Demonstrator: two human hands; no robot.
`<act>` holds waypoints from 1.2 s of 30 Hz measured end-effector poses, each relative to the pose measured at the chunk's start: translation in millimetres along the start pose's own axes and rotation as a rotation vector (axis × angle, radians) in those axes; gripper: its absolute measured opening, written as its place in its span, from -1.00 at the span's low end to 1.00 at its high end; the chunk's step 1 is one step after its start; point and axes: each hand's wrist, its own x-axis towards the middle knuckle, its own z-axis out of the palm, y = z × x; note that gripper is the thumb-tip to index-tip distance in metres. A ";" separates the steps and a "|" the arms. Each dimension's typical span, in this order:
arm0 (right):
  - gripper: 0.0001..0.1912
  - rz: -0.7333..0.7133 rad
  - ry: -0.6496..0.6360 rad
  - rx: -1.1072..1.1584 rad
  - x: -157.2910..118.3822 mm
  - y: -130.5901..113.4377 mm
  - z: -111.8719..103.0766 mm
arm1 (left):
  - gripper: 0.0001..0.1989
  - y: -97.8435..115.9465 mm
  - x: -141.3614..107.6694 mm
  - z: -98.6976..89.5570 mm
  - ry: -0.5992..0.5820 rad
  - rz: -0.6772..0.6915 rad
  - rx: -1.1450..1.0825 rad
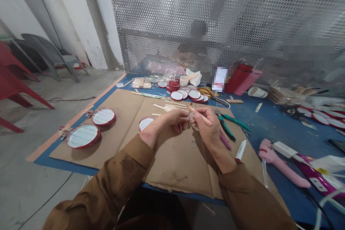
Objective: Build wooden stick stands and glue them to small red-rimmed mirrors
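Wooden stick (189, 112) is near the middle of the frame, held up over the brown cardboard (172, 165). From my far-off seat I see it stand nearly upright, its long side going up and down, its top end pointing to the top of the frame with a tiny lean to the right. Its bottom end is hidden by my left hand (176, 118), whose fingers seem to pinch it low down. My right hand (212, 134) pinches a thin tan rod (206, 119), which slants from upper left to lower right, its upper end close to the stick. I cannot tell if they touch. Something shiny sits between my hands, too small to make out. My left wrist covers part of a round white disc (145, 123) with a red rim. My right hand hides part of a purple handle (225, 141). At the right edge, the purple power strip (318, 178) is cut off on the blue tabletop (283, 125).
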 end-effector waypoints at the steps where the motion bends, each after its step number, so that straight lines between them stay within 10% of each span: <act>1: -0.68 -0.001 0.025 -0.002 0.3 1.6 -0.7 | -0.77 -1.4 1.3 -0.4 -0.002 0.005 0.002; 6: -0.69 -0.063 0.165 -0.026 3.6 7.0 -6.8 | -0.74 -6.5 6.9 -2.9 -0.025 -0.020 0.053; 17: -0.66 -0.022 -0.016 -0.087 -0.5 6.8 -2.1 | -0.74 1.0 2.3 -0.3 -0.010 -0.008 0.014; 36: -0.67 -0.043 0.104 -0.078 2.1 6.6 -1.9 | -0.74 7.9 -3.2 1.6 0.004 -0.005 0.015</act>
